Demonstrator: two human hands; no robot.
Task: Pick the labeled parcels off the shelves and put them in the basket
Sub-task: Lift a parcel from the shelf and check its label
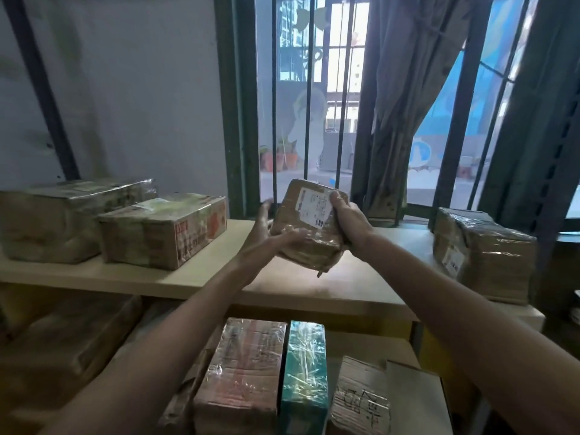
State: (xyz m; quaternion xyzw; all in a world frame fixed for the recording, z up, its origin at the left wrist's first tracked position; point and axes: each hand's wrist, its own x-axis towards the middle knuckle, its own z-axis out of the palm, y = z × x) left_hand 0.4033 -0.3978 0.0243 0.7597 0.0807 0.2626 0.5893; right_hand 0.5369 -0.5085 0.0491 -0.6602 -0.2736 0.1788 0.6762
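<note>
A small brown cardboard parcel, wrapped in clear tape and bearing a white shipping label on its upper face, is held tilted in the air above the top shelf. My right hand grips its right edge, fingers curled over the label side. My left hand cups the parcel's left and lower side, blurred. No basket is in view.
Two taped cartons sit at the shelf's left and a labeled carton at its right. Below, on a lower shelf, stand a reddish box, a green box and a brown box. Behind is a barred window with a curtain.
</note>
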